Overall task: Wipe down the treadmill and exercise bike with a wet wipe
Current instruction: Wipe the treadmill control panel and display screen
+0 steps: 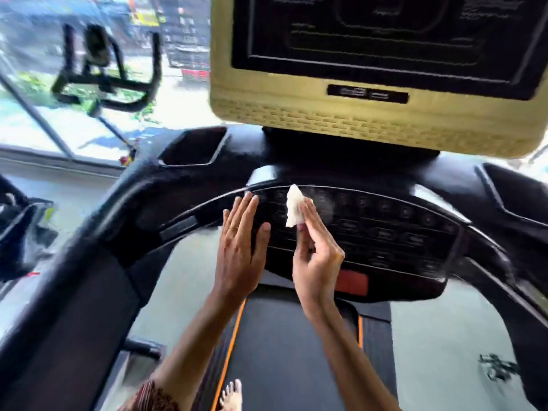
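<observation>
I stand on the treadmill belt (284, 345), facing its black button console (385, 229). My right hand (315, 250) pinches a folded white wet wipe (293, 209) between thumb and fingers and holds it against the upper left part of the button panel. My left hand (241, 244) is flat with straight fingers, its fingertips at the console's left edge beside the wipe. A beige-framed screen (379, 54) rises above the console.
Black curved handrails run down the left (74, 277) and right (510, 280). Cup holders sit at the console's left (192, 146) and right (516, 188). Another machine's black handlebars (109, 72) stand at the far left before a window. My bare foot (232, 396) is on the belt.
</observation>
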Demonstrator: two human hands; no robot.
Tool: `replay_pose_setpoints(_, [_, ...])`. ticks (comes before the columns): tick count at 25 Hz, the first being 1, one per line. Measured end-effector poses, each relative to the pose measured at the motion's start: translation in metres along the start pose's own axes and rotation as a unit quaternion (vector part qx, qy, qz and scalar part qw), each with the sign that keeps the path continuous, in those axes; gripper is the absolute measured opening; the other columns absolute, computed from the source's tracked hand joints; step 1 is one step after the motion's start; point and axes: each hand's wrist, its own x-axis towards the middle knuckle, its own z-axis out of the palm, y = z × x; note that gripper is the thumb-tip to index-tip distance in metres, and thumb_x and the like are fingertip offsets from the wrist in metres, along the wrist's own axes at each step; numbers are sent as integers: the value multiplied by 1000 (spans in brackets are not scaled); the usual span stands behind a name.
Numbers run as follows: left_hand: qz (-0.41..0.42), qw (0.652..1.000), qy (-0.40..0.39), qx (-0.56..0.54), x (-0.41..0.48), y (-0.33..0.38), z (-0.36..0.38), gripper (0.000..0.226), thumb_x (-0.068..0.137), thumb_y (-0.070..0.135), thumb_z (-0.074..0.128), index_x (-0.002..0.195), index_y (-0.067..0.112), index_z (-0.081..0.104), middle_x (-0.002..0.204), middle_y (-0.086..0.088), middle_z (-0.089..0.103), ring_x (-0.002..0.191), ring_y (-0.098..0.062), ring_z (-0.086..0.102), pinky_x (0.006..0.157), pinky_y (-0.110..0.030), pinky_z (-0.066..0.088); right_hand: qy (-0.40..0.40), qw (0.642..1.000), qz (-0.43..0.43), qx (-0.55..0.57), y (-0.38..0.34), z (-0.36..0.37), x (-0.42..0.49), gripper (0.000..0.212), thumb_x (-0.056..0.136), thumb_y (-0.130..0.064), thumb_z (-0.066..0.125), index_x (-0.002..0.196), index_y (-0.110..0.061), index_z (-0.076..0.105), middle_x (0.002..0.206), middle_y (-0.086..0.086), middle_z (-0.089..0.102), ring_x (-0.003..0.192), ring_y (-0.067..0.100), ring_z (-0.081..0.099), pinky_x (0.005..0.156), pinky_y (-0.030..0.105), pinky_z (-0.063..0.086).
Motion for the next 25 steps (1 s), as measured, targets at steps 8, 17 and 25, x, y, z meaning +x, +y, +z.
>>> replay_pose_setpoints(8, [-76, 984, 47, 156, -8, -128, -127, 54, 90, 32, 40, 132, 0, 52, 139, -18, 49, 135, -33, 39, 115, -32, 11, -240, 959, -138, -67, -32, 161, -67, 39, 101, -15, 35, 128, 8, 53, 137, 24, 49, 133, 37, 38, 113, 46, 28])
replay_pose_setpoints(17, [-76, 963, -21, 258, -18, -154, -152, 55, 84, 25, 35, 127, -1, 58, 134, -18, 54, 127, -33, 49, 112, -37, 19, -308, 890, -288, -170, -43, 188, -72, 44, 84, -8, 41, 121, -2, 64, 122, 12, 64, 119, 31, 56, 108, 44, 31])
replay_pose_setpoints(25, [-73, 947, -58, 309, -16, -168, -162, 56, 86, 21, 39, 135, -4, 48, 140, -21, 46, 132, -33, 44, 113, -41, 25, -253, 903, -214, -275, -50, 210, -60, 20, 82, -12, 55, 95, -9, 71, 91, 8, 69, 98, 35, 58, 99, 50, 32])
